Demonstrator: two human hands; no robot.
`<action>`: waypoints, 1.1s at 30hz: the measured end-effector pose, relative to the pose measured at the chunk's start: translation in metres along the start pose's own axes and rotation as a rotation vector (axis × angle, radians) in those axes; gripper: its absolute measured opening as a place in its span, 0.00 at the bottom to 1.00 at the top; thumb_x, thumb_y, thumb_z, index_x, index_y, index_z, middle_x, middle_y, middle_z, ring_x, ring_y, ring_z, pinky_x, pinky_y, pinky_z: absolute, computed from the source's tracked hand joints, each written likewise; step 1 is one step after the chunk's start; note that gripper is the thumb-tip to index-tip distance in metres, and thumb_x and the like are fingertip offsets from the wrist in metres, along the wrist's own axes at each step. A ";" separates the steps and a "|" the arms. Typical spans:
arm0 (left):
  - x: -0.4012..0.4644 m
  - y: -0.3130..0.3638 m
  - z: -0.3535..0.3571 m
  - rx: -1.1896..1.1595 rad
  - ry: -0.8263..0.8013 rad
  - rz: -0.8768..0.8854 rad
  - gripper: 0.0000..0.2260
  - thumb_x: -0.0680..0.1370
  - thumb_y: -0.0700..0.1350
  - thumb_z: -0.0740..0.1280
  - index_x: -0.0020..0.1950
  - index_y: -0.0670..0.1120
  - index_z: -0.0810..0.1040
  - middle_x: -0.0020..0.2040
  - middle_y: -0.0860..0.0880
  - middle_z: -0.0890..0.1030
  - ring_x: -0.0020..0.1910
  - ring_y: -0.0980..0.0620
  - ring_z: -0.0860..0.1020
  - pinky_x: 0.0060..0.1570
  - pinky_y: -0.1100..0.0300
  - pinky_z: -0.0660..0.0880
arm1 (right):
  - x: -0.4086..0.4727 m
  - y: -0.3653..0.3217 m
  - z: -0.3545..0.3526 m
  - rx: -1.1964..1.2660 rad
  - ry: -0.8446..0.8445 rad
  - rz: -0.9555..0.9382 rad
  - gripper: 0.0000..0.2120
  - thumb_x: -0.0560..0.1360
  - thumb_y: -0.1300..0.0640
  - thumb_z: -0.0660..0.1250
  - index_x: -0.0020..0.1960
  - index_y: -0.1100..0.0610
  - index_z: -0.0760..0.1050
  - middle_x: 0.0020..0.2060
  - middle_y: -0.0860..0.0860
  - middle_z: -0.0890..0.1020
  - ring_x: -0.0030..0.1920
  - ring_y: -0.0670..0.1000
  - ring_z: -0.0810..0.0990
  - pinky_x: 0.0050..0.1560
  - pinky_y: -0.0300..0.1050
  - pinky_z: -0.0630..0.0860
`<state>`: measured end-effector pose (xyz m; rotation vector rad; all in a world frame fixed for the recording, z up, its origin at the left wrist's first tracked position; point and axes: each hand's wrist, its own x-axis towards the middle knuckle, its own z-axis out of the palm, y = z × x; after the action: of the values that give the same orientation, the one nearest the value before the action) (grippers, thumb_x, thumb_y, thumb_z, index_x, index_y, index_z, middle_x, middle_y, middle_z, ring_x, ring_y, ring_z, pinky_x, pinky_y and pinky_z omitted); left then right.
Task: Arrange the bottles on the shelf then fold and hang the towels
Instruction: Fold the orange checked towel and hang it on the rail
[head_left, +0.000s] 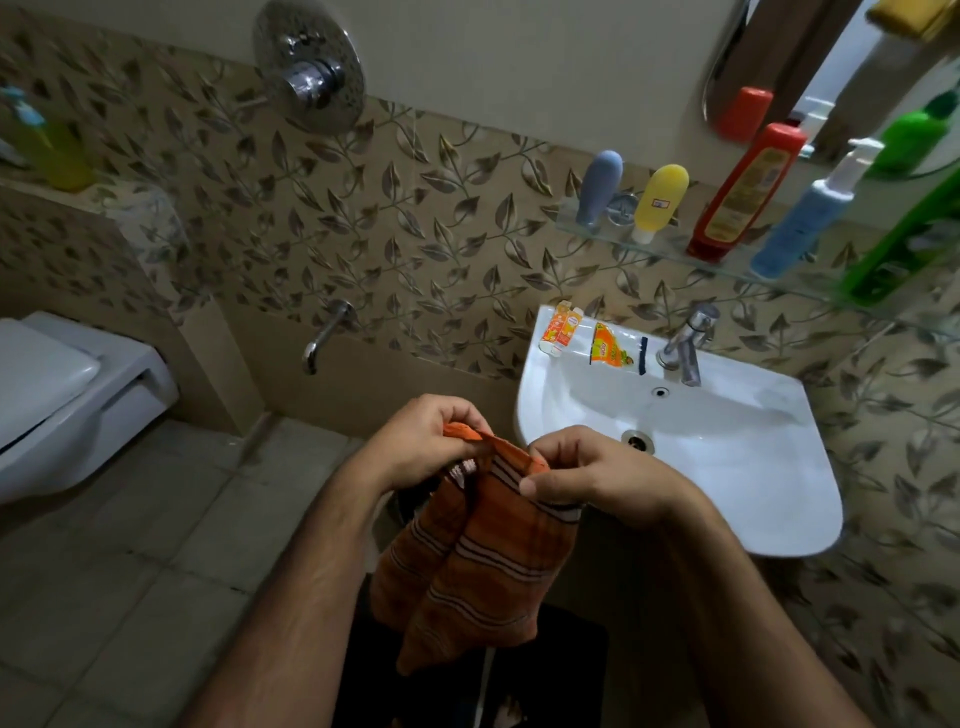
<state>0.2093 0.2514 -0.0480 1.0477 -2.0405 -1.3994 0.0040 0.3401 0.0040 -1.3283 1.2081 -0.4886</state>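
Note:
An orange towel (488, 561) with dark and white stripes hangs in front of me, doubled lengthwise. My left hand (423, 441) pinches its upper left corner and my right hand (597, 475) pinches the upper right edge, the two hands close together. On the glass shelf (670, 249) above the sink stand a grey-blue bottle (598, 188), a yellow bottle (658, 201), a red bottle (743, 192), a blue pump bottle (810, 213) and a green bottle (914, 135).
A white sink (737, 467) with a tap (688, 343) is just right of my hands, with small tubes and a sachet on its rim. A toilet (67, 395) stands at the left. A wall spout (324, 335) and shower valve (309, 65) are ahead. A mirror (810, 67) hangs above the shelf.

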 end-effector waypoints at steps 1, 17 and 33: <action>0.001 0.002 0.000 0.055 0.013 0.013 0.05 0.72 0.41 0.75 0.40 0.51 0.83 0.31 0.60 0.81 0.31 0.65 0.77 0.33 0.70 0.72 | -0.002 0.000 -0.002 0.007 -0.048 0.006 0.18 0.74 0.59 0.70 0.46 0.77 0.71 0.40 0.63 0.75 0.43 0.60 0.72 0.47 0.56 0.69; 0.004 0.001 -0.013 0.231 0.118 -0.021 0.08 0.71 0.45 0.76 0.40 0.59 0.81 0.34 0.60 0.82 0.33 0.61 0.81 0.35 0.58 0.80 | -0.009 -0.006 -0.005 -0.385 0.242 0.117 0.09 0.72 0.53 0.76 0.47 0.54 0.78 0.40 0.52 0.85 0.40 0.49 0.84 0.44 0.50 0.82; 0.000 -0.023 -0.012 0.062 0.130 -0.145 0.17 0.73 0.44 0.75 0.57 0.59 0.79 0.34 0.61 0.82 0.38 0.67 0.79 0.45 0.64 0.72 | -0.017 0.003 -0.017 0.145 0.379 -0.111 0.06 0.72 0.55 0.73 0.40 0.57 0.82 0.37 0.58 0.85 0.38 0.55 0.84 0.39 0.44 0.81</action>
<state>0.2262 0.2401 -0.0647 1.3016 -1.9587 -1.3073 -0.0179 0.3471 0.0106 -1.2145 1.3808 -0.9226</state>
